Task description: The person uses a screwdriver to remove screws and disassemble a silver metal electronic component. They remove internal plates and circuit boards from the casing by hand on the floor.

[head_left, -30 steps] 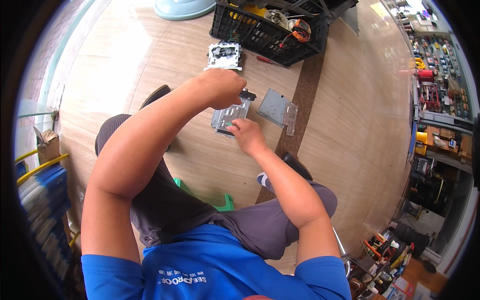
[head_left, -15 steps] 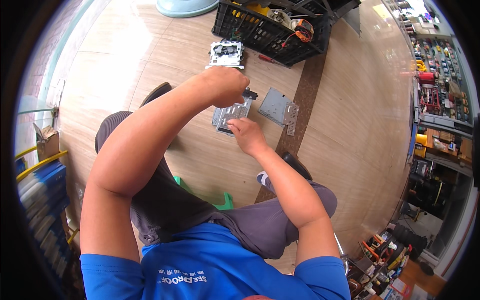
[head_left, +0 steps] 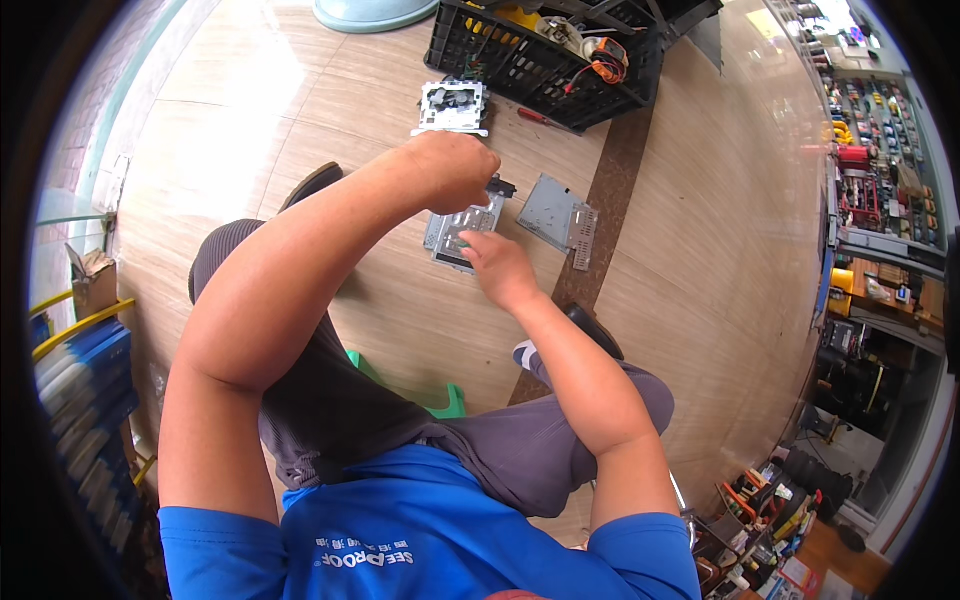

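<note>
On the floor in front of me lies a grey metal device casing [head_left: 466, 222] with slots and holes in its face. Over its far side is my left hand [head_left: 452, 172], closed, its curled fingers turned down and largely hidden behind the back of the hand. A black part [head_left: 503, 187] shows just right of those fingers. My right hand [head_left: 502, 268] is at the casing's near right side, thumb and fingers drawn together in a pinch over it. A small greenish spot shows at the right fingertips, too small to name.
A grey metal cover plate [head_left: 546, 213] with a perforated strip [head_left: 583, 238] lies to the right. Beyond my left hand sits a white-framed mechanism [head_left: 452, 106]. A red-handled tool [head_left: 533, 116] lies by a black crate [head_left: 540, 68] of tools. A green stool [head_left: 449, 402] is beneath me.
My right hand has shifted slightly to the right on the casing, and its fingertips look a little different. The left hand is almost unmoved.
</note>
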A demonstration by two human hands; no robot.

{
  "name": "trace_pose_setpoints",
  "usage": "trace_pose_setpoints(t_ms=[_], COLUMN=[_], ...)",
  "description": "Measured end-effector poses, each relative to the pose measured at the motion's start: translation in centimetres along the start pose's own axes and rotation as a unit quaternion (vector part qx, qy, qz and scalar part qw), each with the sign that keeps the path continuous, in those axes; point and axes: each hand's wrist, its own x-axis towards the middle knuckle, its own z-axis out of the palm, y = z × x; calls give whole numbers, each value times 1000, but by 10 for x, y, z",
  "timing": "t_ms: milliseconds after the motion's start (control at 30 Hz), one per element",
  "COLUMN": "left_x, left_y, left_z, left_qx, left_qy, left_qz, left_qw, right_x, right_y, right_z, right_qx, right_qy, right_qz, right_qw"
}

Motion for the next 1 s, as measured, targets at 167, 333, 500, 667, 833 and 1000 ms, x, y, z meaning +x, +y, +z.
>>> trace_pose_setpoints(t_ms=[167,333,500,667,833,1000], left_x=[0,1,0,1,3,0], left_y=[0,0,0,-2,-1,0], left_z=[0,2,2,3,5,2], left_qx=[5,7,3,5,10,23], left_qy=[-9,-12,-5,-10,-15,-11], left_qz=[-3,-7,-9,-8,-4,0], left_qw=[1000,1000,1000,1000,1000,1000], right_x=[-2,1,1,3,1,2], right_y=[1,3,2,3,3,-1], right_z=[4,5,6,1,2,-1], right_qx=[14,52,88,76,55,53], right_qy=[-12,-2,51,1,-15,-47], right_qz=[0,21,58,57,23,64], right_qw=[1000,998,993,995,998,995])
